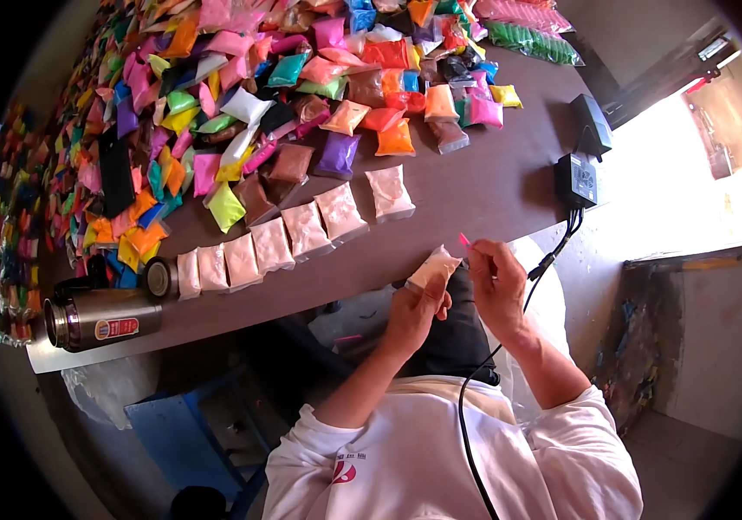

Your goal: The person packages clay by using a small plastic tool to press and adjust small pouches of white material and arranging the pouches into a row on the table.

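Observation:
My left hand [418, 314] is closed around the lower part of a small clear bag of pale pink powder [434, 267], held just off the table's front edge. Close to the bag's top right corner, my right hand [498, 282] pinches a small bright pink piece [464, 242]; its exact shape is too small to tell. Several similar pale pink bags [272, 243] lie in a slanting row on the brown table [466, 186], and one more pale pink bag [390, 192] lies at the row's right end, slightly apart.
A large heap of colourful bags [232, 78] covers the table's left and back. At the left front lie a steel flask [111, 317] and its round lid [161, 277]. Black boxes [577, 180] with a cable [553, 257] sit at the right edge.

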Tool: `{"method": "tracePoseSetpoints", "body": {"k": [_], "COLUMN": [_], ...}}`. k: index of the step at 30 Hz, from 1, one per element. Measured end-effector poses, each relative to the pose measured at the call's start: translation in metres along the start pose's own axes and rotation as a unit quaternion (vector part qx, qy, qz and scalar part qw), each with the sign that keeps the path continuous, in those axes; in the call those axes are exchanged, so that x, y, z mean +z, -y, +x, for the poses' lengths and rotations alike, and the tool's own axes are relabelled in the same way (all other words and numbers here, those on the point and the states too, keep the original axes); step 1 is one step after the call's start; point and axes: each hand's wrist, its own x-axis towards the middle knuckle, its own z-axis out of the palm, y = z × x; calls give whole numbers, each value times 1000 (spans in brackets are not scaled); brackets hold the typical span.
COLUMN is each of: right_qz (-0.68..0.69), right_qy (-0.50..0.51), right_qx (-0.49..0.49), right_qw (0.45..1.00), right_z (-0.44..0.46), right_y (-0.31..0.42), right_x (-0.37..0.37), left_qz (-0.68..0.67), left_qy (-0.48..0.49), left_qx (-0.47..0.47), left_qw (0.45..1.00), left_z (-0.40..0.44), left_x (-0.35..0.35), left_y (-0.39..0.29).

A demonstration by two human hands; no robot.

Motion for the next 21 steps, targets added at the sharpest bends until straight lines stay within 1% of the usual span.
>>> {"method": "tracePoseSetpoints", "body": {"k": [2, 3, 5, 6, 8, 9, 12, 13, 14, 15, 16, 17, 18, 20, 21], "right_qz": [-52, -53, -162, -161, -194, -200, -210, -218, -218, -246, -272, -259, -257, -190, -209], "right_qy": [31, 31, 138, 138, 186, 198, 215, 177, 177, 123, 68, 81, 86, 125, 150], "right_qx": [-34, -33, -172, -171, -248, -265, -255, -251, -252, -217, -183, -174, -172, -210, -244], "right_qw": [998, 998, 962, 962, 931, 922, 919, 926, 926, 937, 942, 947, 947, 951, 935], "right_z": [4, 6, 8, 8, 10, 13, 20, 21, 24, 32, 38, 37, 32, 20, 17], "right_y": [9, 13, 17, 17, 17, 17, -3, 2, -6, -14, -18, -17, -9, 9, 16], "right_x": [-9, -12, -16, -16, -14, -16, -19, -18, -20, -23, -25, -32, -32, -27, -24], "left_qz": [38, 38, 101, 101, 151, 152, 173, 244, 314, 313, 346, 378, 378, 370, 369], "left_qy": [-9, -9, -29, -29, -18, -19, -35, -49, -63, -63, -59, -60, -63, -70, -70], "left_qx": [21, 21, 46, 44, 103, 102, 108, 133, 157, 157, 137, 122, 117, 177, 180], "left_qw": [999, 999, 993, 993, 983, 983, 978, 959, 934, 935, 926, 916, 916, 909, 909], "left_z": [2, 2, 0, 0, 0, 0, 4, 6, 6, 3, -1, 1, -1, 1, 3], "left_x": [0, 1, 2, 1, -1, -1, 2, 3, 3, 2, -1, -2, -2, 1, 3], "left_y": [7, 9, 12, 13, 16, 17, 18, 17, 15, 15, 15, 13, 14, 14, 12]}}
